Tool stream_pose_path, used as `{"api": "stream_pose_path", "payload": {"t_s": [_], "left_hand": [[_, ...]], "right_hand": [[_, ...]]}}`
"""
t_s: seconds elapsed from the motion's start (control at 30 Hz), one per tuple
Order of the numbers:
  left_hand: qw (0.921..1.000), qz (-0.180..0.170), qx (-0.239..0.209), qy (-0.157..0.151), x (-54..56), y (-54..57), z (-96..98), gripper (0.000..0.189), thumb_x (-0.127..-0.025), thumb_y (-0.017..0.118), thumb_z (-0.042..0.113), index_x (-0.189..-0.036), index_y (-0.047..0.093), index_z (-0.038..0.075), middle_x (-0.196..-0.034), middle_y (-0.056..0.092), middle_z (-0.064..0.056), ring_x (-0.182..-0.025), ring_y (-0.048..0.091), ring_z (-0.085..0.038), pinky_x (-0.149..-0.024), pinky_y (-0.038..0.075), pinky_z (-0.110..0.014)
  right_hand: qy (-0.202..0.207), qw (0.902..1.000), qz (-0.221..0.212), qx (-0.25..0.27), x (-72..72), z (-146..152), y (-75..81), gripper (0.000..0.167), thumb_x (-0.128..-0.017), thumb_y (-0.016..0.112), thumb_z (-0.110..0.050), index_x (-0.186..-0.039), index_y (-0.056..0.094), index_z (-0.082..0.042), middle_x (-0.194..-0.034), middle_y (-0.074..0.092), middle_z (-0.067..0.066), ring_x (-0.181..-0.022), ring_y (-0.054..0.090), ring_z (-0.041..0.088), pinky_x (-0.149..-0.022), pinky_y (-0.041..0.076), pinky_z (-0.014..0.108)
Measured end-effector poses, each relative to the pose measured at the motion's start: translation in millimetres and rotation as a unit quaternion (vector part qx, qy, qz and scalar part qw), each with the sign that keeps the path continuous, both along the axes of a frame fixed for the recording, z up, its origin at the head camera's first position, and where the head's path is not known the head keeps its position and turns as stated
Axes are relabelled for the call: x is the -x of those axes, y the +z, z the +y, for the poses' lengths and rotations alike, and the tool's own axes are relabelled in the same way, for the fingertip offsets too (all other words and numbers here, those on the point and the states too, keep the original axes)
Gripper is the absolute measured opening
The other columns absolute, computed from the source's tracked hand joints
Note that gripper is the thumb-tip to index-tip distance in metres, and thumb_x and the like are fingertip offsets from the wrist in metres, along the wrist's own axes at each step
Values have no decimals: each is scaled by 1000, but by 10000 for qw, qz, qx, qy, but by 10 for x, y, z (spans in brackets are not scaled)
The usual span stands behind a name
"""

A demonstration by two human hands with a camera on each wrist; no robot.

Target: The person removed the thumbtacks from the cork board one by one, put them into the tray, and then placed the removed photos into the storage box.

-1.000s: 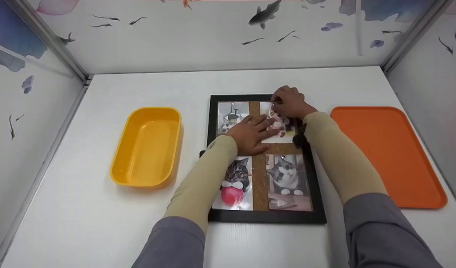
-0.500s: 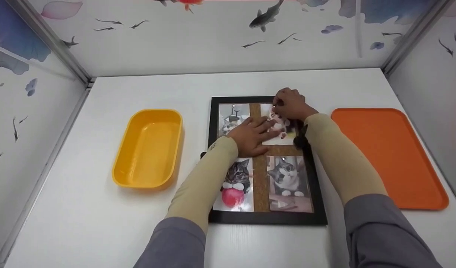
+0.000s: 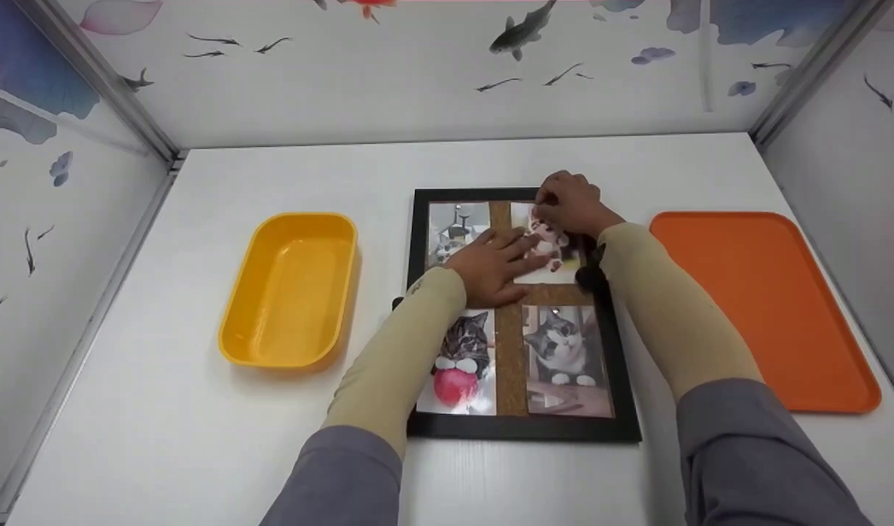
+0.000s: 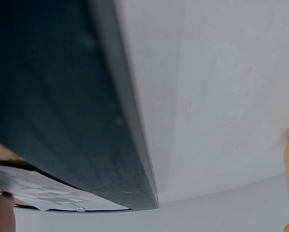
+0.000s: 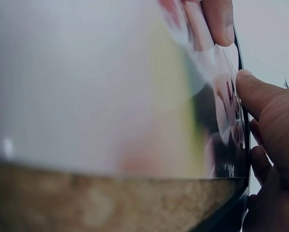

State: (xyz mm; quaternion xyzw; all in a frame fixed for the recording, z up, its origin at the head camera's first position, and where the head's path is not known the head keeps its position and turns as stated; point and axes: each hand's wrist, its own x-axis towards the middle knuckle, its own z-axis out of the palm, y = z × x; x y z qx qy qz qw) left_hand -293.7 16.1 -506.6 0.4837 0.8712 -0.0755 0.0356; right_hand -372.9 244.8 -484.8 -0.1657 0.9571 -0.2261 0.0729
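A black-framed cork board [image 3: 511,365] lies flat on the table with several cat photos on it. My left hand [image 3: 491,270] rests flat with fingers spread, fingertips on the upper right photo [image 3: 556,272]. At that photo's top edge my right hand [image 3: 575,204] has bent fingers, thumb and forefinger pinching at what looks like a small clear pushpin, mostly hidden. Similar pushpins show at the top of the grey-and-white cat photo [image 3: 564,358] and the upper left photo [image 3: 447,219]. In the right wrist view a left fingertip [image 5: 220,24] presses on the glossy photo.
Left of the board stands a yellow bin [image 3: 286,292] with raised sides. An orange tray [image 3: 768,314] lies to the right, partly behind the right forearm. White printed panels [image 3: 345,95] enclose the table [image 3: 308,175] at the back and sides.
My right hand's fingers have shifted slightly at the photo's top edge, and the small glint by the thumb is now covered. My left hand keeps its place.
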Motion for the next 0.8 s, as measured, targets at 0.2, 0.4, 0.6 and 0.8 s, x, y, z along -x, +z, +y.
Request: {"api": "stream_pose_path", "payload": {"t_s": [0.2, 0.4, 0.6, 0.8], "left_hand": [[10000, 41, -4, -21, -12, -2, 1, 66, -97, -1, 68, -157, -6, 41, -167, -4, 4, -152, -4, -21, -120, 7, -49], [10000, 9, -18, 20, 7, 23, -10, 65, -97, 0, 67, -157, -7, 42, -166, -5, 5, -152, -3, -21, -120, 7, -50], [10000, 50, 13, 15, 11, 60, -16, 65, -98, 1, 67, -157, -7, 41, -167, -5, 3, -152, -2, -22, -120, 7, -50], [10000, 46, 32, -64, -11, 61, -6, 66, -98, 2, 66, -158, -5, 39, -167, -3, 2, -152, -2, -24, -120, 8, -50]], "right_hand": [[-38, 10000, -3, 43, 4, 2, -10, 22, -97, 63, -30, -104, 63, -9, -137, 47, 14, -125, 39, 41, -99, 26, 65], [-67, 9999, 9, 96, 14, -25, 27, 22, -96, 64, -30, -104, 62, -9, -135, 47, 12, -125, 38, 40, -100, 25, 65], [-52, 10000, 49, 69, 32, -42, 60, 23, -96, 65, -30, -104, 63, -9, -134, 48, 13, -123, 40, 40, -99, 27, 64], [-69, 10000, -2, 55, -2, -28, 41, 22, -96, 64, -30, -103, 62, -9, -134, 47, 13, -122, 40, 40, -99, 26, 65]]}}
